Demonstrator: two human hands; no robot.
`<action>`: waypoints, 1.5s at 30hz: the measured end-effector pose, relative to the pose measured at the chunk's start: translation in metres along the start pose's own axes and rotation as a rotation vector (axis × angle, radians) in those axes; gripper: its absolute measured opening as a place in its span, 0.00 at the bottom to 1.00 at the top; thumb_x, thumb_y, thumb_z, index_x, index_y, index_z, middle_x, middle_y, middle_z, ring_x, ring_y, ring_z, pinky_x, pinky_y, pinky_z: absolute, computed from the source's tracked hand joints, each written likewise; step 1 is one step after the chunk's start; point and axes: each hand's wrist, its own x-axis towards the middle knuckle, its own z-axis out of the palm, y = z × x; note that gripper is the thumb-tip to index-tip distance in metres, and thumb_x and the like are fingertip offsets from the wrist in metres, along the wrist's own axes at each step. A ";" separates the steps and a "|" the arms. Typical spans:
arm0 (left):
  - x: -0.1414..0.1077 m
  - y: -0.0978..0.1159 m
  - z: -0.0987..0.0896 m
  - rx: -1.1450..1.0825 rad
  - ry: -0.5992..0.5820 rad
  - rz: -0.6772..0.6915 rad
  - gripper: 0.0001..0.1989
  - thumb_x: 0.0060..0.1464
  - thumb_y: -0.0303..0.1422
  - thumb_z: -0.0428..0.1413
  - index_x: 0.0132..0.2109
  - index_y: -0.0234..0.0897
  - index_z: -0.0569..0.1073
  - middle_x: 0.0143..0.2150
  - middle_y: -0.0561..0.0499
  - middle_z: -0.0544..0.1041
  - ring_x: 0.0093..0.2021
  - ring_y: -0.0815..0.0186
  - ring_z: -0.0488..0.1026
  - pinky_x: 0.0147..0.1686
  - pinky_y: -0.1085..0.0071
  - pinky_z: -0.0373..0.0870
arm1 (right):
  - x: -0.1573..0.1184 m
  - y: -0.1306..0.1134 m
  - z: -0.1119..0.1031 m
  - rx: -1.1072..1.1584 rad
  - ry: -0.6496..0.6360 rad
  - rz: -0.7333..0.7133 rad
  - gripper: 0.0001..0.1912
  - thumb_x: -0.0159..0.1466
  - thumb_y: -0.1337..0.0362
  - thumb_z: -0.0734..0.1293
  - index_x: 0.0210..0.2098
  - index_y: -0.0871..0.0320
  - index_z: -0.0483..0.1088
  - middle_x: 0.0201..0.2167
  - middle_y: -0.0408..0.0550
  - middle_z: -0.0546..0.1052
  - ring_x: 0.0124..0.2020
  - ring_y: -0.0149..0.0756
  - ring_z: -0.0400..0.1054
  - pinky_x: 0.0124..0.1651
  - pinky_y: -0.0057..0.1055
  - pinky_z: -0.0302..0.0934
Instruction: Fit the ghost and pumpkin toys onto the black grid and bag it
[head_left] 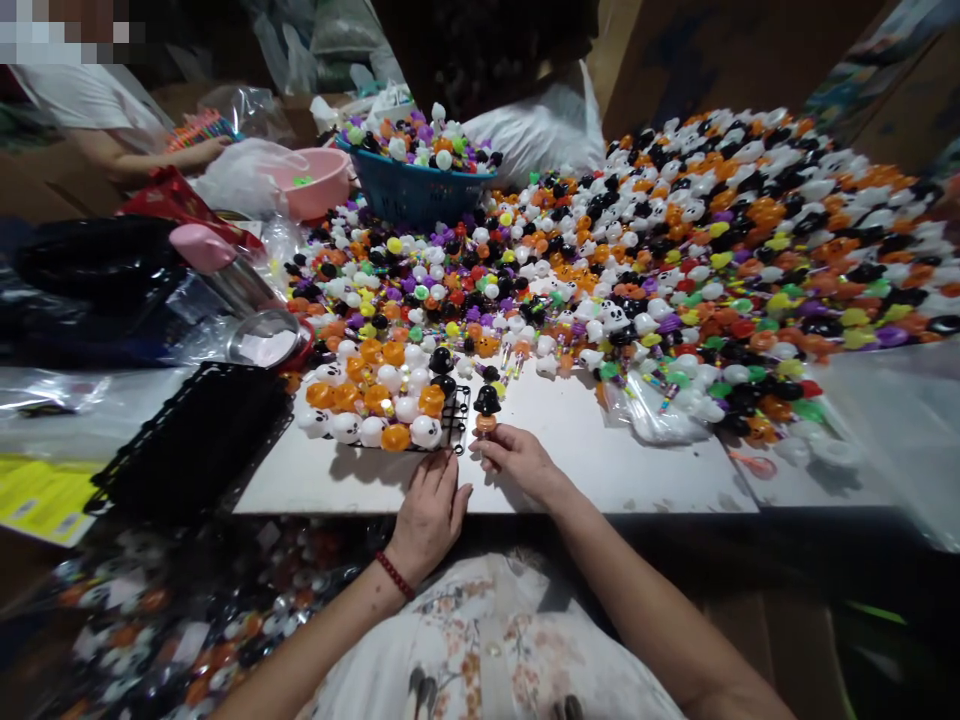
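Note:
A black grid rack (459,420) lies on the white board, filled over most of its length with white ghost and orange pumpkin toppers; two black ones stand near its right end. My left hand (429,512) rests at the rack's front edge, fingers stretched out, holding nothing. Between the fingertips of my right hand (517,460) is a small upright figure (487,408) with a black hat-like top and an orange part below, just right of the rack. Its lower end is partly hidden by my fingers.
A large pile of mixed toppers (750,220) spreads behind and right. A blue basket (420,190) and a pink basin (319,185) stand at the back. Black racks (195,440) and a pink-lidded flask (225,268) lie left. Another person's arm (150,158) shows at upper left.

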 end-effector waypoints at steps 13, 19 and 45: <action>-0.001 0.002 0.002 0.002 0.000 -0.047 0.23 0.63 0.32 0.50 0.63 0.29 0.63 0.59 0.34 0.70 0.62 0.49 0.64 0.59 0.50 0.67 | 0.005 0.001 0.003 -0.058 0.174 -0.030 0.17 0.51 0.52 0.74 0.31 0.59 0.73 0.28 0.45 0.75 0.31 0.33 0.67 0.38 0.31 0.62; -0.002 0.004 0.003 0.031 0.018 -0.063 0.22 0.62 0.33 0.51 0.60 0.27 0.66 0.56 0.34 0.71 0.58 0.49 0.66 0.57 0.52 0.68 | 0.012 -0.003 0.006 -0.250 0.155 -0.119 0.13 0.55 0.57 0.71 0.35 0.59 0.74 0.31 0.46 0.76 0.34 0.35 0.69 0.41 0.34 0.63; -0.004 -0.003 0.003 0.019 0.087 0.024 0.22 0.62 0.28 0.51 0.62 0.34 0.63 0.55 0.38 0.73 0.57 0.51 0.68 0.55 0.52 0.69 | 0.027 -0.006 0.024 -0.715 -0.153 -0.341 0.11 0.55 0.71 0.67 0.38 0.58 0.73 0.32 0.43 0.78 0.33 0.35 0.70 0.34 0.25 0.61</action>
